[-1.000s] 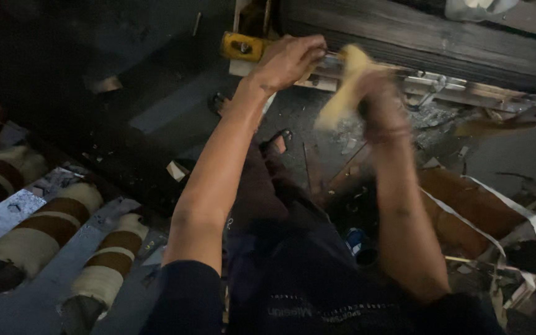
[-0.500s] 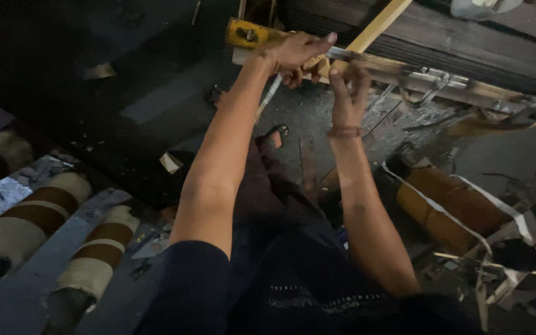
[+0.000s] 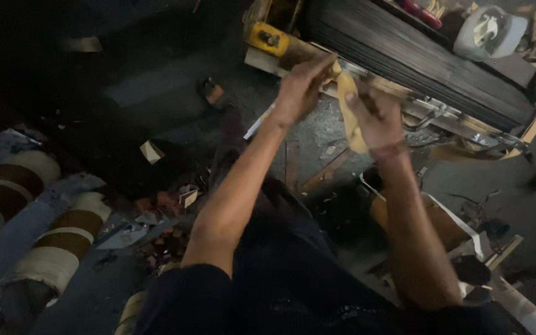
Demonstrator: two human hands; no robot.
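A pale wooden strip (image 3: 350, 118) is held upright in the right hand (image 3: 376, 115), the fingers wrapped around its lower half so that the grip is closed on it. The left hand (image 3: 302, 90) is stretched forward beside it, its fingertips pressed near the top of the strip and against the long wooden rail (image 3: 404, 99) that runs along the foot of a dark ribbed stack (image 3: 417, 59); whether that grip is closed on anything cannot be told, as the fingers are seen from behind. A yellow block (image 3: 268, 38) sits at the left end of the rail, just beyond the left hand. Striped brown-and-cream rolls (image 3: 51, 242) lie well apart at the lower left, and the dark floor (image 3: 156, 93) between is littered with small wood offcuts (image 3: 151, 151).

Several risks can be judged from here. The strip is held only at its lower half, so it could be twisted or snapped if pushed hard against the rail. The left fingertips lie close to where strip and rail meet and could be pinched. The light is poor and the picture blurred, so alignment could easily be misjudged.
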